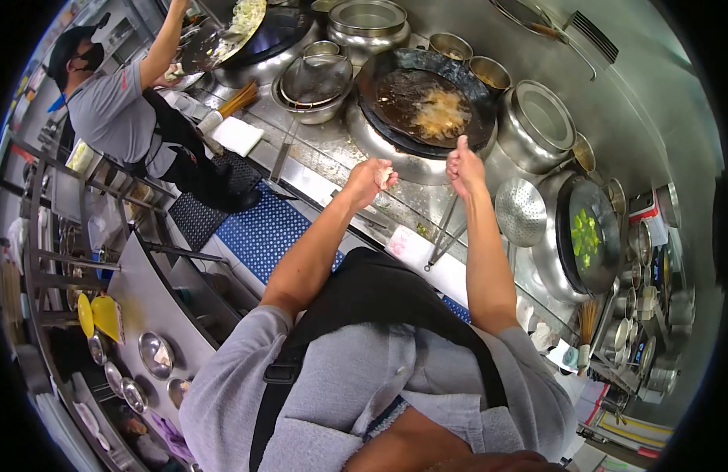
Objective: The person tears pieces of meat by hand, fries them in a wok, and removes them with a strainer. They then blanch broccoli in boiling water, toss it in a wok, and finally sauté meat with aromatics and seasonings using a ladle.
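Observation:
My left hand is closed around a small pale, crumpled thing whose kind I cannot make out. It hovers over the steel counter edge, just in front of a large wok. Inside that wok, brown-orange food or liquid spreads over the right side. My right hand is near the wok's front rim with curled fingers and the thumb pointing up. Whatever those fingers hold, if anything, is hidden. Long metal utensil handles lie below my right hand, beside a folded white cloth.
A perforated skimmer and a wok with green vegetables are on the right. Lidded pots stand around the burners. At left, a co-worker tilts a wok of pale food. A strainer bowl sits between us.

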